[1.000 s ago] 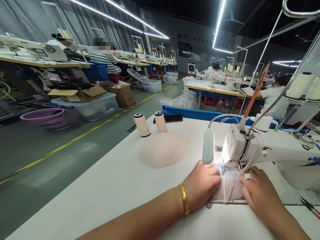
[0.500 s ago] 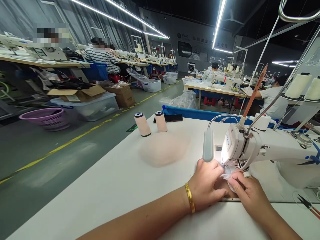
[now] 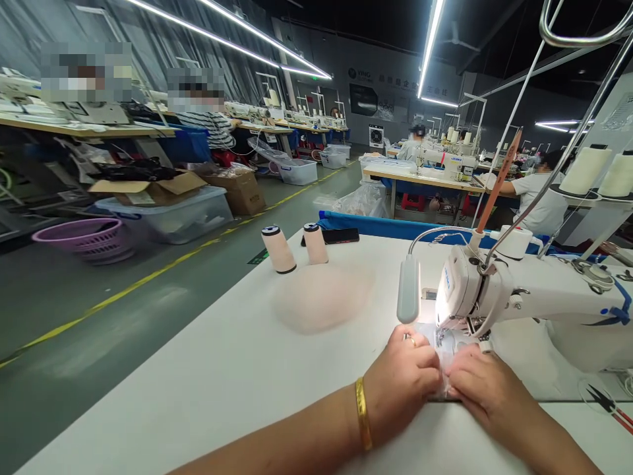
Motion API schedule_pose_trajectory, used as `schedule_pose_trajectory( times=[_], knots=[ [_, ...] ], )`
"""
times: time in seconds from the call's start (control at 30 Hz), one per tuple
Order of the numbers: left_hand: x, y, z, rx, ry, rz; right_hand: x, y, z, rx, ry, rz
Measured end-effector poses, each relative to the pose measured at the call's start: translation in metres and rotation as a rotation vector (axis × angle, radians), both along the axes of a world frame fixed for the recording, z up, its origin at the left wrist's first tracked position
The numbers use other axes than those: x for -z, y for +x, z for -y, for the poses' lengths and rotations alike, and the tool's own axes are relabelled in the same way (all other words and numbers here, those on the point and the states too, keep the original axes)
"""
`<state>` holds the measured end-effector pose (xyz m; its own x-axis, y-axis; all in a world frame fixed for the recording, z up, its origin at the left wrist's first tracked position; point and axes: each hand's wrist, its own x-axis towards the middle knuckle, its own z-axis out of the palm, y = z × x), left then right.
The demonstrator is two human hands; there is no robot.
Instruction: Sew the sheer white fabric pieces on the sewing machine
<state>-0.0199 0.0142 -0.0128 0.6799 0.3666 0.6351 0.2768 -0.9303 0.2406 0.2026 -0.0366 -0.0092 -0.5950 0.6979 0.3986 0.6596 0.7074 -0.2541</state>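
1. White tabletop [image 3: 257, 356] spreads across the foreground, 2 peach spools [image 3: 278, 249] [image 3: 315, 244] standing upright on it and a dark phone [image 3: 346, 235] just behind, with people at machines further back.
2. Now to the sewing machine [image 3: 457, 287]: a small lamp [image 3: 408, 290] hangs beside its head, and bright light falls around the needle area.
3. Sheer pale fabric [image 3: 446, 356] lies right there, directly in front of the presser-foot area, partly covered by fingers.
4. Left hand [image 3: 408, 376] is down on the fabric's left side; right hand [image 3: 494, 389] is down on its right, the 2 close together, fingers nearly meeting. Whether they pinch or merely press, I cannot tell.
5. How far along? Mid-work, I'd judge: the piece is at the machine under guidance, so placing looks done, but no completed seam can be made out.
6. What's left looks like the stitching and freeing of this piece; how much, I cannot tell. Red-handled snips [image 3: 613, 410] lie off to the right, out of both hands.
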Motion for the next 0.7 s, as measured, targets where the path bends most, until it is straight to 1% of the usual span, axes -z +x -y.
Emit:
schedule_pose_trajectory(
  times=[0.17,0.47,0.57,0.7],
  knots=[
    [0.0063,-0.0002,0.0033,0.003,0.01,-0.038,-0.0022,0.0007,0.0022,0.007,0.025,0.096],
    [0.0019,-0.0029,0.0089,-0.028,-0.001,-0.085,-0.0034,-0.0005,0.0035,0.02,0.061,0.143],
    [0.0026,-0.0022,0.0079,-0.041,0.013,-0.083,-0.0018,-0.0004,0.0029,0.038,0.054,0.153],
    [0.0073,-0.0003,0.0021,-0.065,0.034,-0.076,0.0003,-0.0016,0.0006,0.079,0.038,0.161]
  ],
)
